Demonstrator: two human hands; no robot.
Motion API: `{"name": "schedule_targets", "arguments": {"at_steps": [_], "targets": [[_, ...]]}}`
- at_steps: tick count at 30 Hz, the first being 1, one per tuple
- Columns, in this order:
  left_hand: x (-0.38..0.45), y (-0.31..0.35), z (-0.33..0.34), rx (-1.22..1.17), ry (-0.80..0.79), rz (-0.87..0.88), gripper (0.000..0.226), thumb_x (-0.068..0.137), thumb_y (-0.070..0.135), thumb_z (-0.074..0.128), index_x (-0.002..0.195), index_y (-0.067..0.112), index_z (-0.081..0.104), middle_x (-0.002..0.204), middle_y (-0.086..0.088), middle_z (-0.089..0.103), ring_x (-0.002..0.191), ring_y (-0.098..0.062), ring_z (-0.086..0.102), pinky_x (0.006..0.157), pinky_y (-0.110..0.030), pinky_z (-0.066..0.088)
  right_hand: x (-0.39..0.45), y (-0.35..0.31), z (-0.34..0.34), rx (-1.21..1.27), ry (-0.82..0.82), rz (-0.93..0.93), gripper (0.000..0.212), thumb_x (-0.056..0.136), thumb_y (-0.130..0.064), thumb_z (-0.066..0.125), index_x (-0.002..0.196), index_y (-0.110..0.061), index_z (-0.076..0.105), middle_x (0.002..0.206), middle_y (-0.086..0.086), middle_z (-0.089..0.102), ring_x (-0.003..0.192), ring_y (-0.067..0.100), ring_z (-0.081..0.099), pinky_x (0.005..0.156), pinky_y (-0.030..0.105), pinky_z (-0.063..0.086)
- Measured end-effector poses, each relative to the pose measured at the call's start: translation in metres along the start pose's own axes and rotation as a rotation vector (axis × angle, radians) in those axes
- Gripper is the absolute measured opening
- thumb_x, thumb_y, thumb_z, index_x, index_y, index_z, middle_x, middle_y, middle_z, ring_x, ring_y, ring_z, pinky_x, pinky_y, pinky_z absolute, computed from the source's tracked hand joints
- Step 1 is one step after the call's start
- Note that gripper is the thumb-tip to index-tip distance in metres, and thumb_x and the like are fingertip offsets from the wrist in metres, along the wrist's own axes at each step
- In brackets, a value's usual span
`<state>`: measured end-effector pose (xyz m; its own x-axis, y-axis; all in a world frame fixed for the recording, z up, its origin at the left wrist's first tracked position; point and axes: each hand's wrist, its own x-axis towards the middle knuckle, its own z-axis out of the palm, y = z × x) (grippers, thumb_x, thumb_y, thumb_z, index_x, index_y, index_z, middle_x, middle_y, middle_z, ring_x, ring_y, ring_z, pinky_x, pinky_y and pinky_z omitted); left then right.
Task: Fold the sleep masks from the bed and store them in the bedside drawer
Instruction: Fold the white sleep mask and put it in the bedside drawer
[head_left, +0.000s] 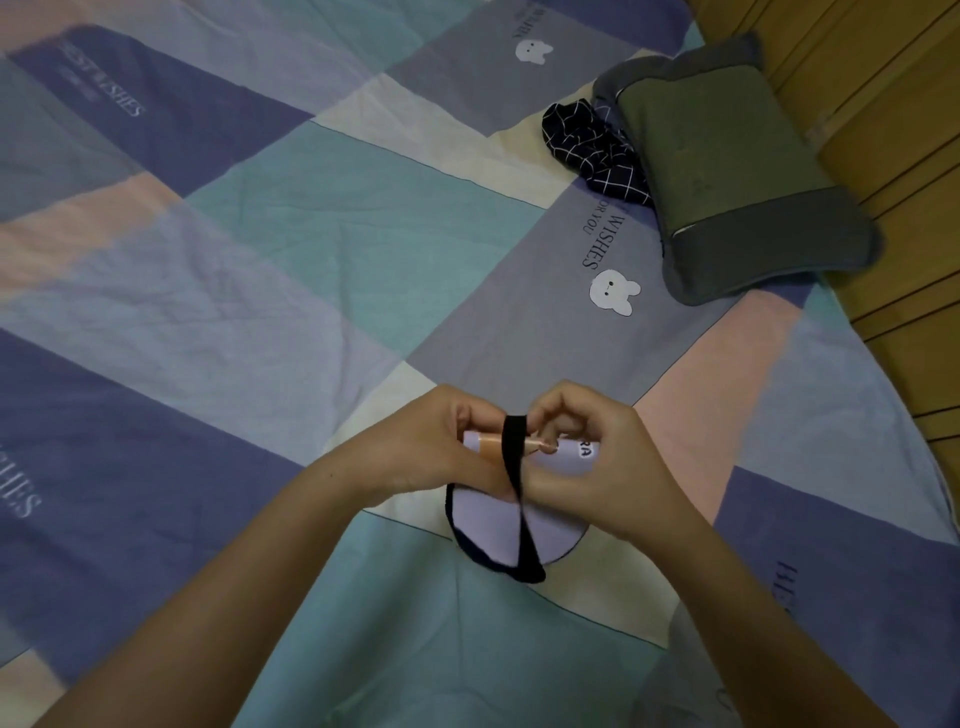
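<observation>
Head view showed a lavender sleep mask (498, 525) with dark edging, held just above the bed, low and centre in the frame, folded over on itself between both hands. Its black elastic strap (515, 457) looped up over the fold and trailed down across the pale face to the lower edge. The left hand (441, 447) pinched the folded top from one side, and the right hand (587, 452) pinched it from the other, fingertips closed narrow on fabric and strap together. The mask looked light, soft and floppy, likely to spring open if released; the strap seemed stretchy and apt to slip, so holding at the fold with the strap trapped under a thumb was probably the surest grip. Nothing about it looked fragile.

Beneath lay a patchwork bedsheet (311, 260) in blue, teal, pink and cream blocks, creased and yielding, poor for pressing a crisp fold. Far right, well apart from the hands, a grey-green pillow (737, 171) rested against a wooden panel (883, 104), with a dark checked cloth (592, 143) touching its near side. No drawer was visible.
</observation>
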<state>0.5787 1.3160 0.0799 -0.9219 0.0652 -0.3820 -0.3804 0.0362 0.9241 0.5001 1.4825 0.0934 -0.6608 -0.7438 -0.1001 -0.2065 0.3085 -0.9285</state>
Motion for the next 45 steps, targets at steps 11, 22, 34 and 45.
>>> {"name": "schedule_targets", "arguments": {"at_steps": [11,22,34,45], "targets": [[0.011,0.004,0.012,-0.406,0.574,-0.004,0.026,0.071,0.030,0.058,0.094,0.021,0.068,0.095,0.004,0.071,0.088,-0.014,0.066,0.072,-0.029,0.051,0.010,0.011,0.016,0.543,0.163,0.377,0.026,0.087,-0.005,0.063,0.112,-0.009,0.063,0.106,0.013,0.071,0.089,0.026,0.068,0.066,0.035,0.057],[0.018,0.002,0.005,-0.333,0.786,0.042,0.025,0.069,0.031,0.077,0.084,0.012,0.070,0.081,-0.004,0.073,0.075,-0.019,0.068,0.073,-0.036,0.055,0.017,0.008,0.019,0.605,0.168,0.471,0.042,0.079,-0.036,0.072,0.116,-0.019,0.064,0.112,0.005,0.070,0.097,0.019,0.069,0.086,0.043,0.054],[-0.002,0.003,0.006,-0.636,0.677,-0.048,0.038,0.090,0.050,0.051,0.104,0.018,0.068,0.101,0.000,0.073,0.093,-0.012,0.068,0.074,-0.028,0.054,0.024,-0.019,0.029,0.637,0.285,0.428,0.019,0.089,-0.016,0.062,0.105,-0.009,0.070,0.094,0.006,0.074,0.077,0.016,0.070,0.056,0.023,0.053],[-0.101,0.059,-0.002,-0.626,0.985,0.009,0.013,0.091,0.026,0.057,0.100,0.019,0.064,0.095,0.004,0.070,0.089,-0.012,0.064,0.077,-0.027,0.047,-0.004,-0.141,0.006,0.566,0.194,0.213,0.007,0.083,-0.017,0.069,0.086,-0.012,0.070,0.072,0.002,0.066,0.055,0.008,0.053,0.050,0.016,0.041]]}}
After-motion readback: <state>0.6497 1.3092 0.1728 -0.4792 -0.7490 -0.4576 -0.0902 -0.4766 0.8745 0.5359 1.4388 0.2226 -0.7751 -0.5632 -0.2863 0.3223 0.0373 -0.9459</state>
